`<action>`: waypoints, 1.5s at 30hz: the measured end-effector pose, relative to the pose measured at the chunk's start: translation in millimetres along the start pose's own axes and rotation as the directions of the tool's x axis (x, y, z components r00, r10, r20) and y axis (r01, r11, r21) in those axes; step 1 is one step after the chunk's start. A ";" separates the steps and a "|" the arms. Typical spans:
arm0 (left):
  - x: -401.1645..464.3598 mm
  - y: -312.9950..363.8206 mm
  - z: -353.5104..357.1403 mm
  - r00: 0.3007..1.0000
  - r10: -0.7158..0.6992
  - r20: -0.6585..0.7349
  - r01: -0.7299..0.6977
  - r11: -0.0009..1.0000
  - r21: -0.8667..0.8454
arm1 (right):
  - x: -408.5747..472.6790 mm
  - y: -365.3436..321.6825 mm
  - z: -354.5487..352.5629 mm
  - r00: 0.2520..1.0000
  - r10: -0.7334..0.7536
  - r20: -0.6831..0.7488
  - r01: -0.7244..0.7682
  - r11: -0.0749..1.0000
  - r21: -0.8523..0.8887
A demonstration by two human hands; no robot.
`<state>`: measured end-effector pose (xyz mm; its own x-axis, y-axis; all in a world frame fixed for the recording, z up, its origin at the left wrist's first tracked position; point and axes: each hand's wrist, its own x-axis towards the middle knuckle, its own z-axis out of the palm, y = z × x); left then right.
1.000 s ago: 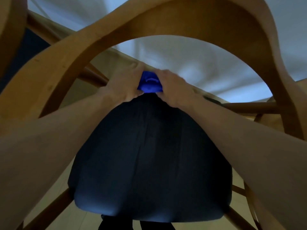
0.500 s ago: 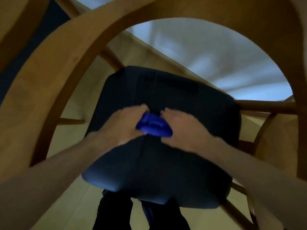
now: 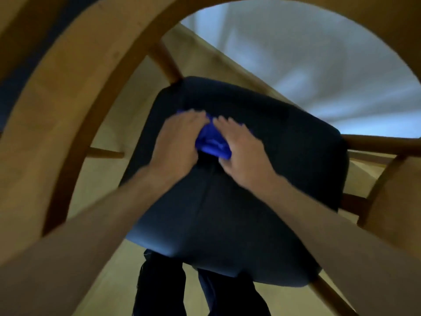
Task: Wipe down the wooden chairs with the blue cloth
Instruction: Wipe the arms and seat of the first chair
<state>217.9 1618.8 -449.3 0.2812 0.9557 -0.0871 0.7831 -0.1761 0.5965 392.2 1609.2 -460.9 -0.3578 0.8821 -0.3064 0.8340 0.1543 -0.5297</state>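
Observation:
Through the curved wooden backrest [image 3: 75,106] of a chair I look down on its dark blue seat cushion [image 3: 227,213]. A bunched blue cloth [image 3: 213,142] lies on the far half of the cushion. My left hand [image 3: 180,142] lies over the cloth's left part, and a bit of cloth shows beyond its fingertips. My right hand [image 3: 243,149] presses on the cloth's right part with its fingers stretched out. Both forearms reach through the backrest's opening. The picture is blurred by motion.
A wooden rail [image 3: 376,144] runs off to the right of the seat. A slanted wooden edge [image 3: 227,65] with a pale surface [image 3: 319,76] behind it lies beyond the chair. Dark trouser legs [image 3: 159,288] stand on the light floor [image 3: 109,258] below the seat.
Both hands pulled the cloth from the seat's far edge towards me, then slid it forward and left again. The fingers now lie flatter on it. The view tilted further down.

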 end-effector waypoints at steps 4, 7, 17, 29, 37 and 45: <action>-65.4 0.1 1.4 0.975 -0.114 0.193 0.128 0.990 -0.063 | -49.3 -11.0 8.4 0.973 -0.045 0.227 0.042 0.999 0.017; -64.9 -8.7 -8.7 0.937 -0.195 0.290 0.263 0.941 -0.215 | -34.8 -8.7 -19.4 0.944 -0.106 0.312 0.117 0.993 -0.015; 81.4 -19.1 -13.7 0.964 -0.263 0.042 0.266 0.949 -0.167 | 88.2 6.9 -48.1 0.998 0.046 -0.045 -0.054 0.980 -0.192; -70.4 -12.6 -21.4 0.909 -0.326 0.259 0.359 0.929 -0.091 | -31.4 -33.9 0.6 0.961 -0.114 0.254 0.190 0.936 -0.298; 42.8 -44.6 -26.3 0.866 -0.442 -0.234 0.427 0.897 -0.115 | 114.5 -34.6 -19.0 0.993 -0.066 -0.098 0.039 0.965 -0.260; -69.0 -18.4 -13.8 0.841 -0.528 -0.120 0.511 0.847 -0.145 | 14.6 -53.6 22.9 0.983 -0.145 0.113 0.168 0.959 -0.228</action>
<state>176.4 1559.3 -443.3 -0.2434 0.9250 -0.2918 0.7266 0.3732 0.5769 332.6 1603.7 -455.1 -0.5202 0.7945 -0.3133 0.8356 0.3976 -0.3790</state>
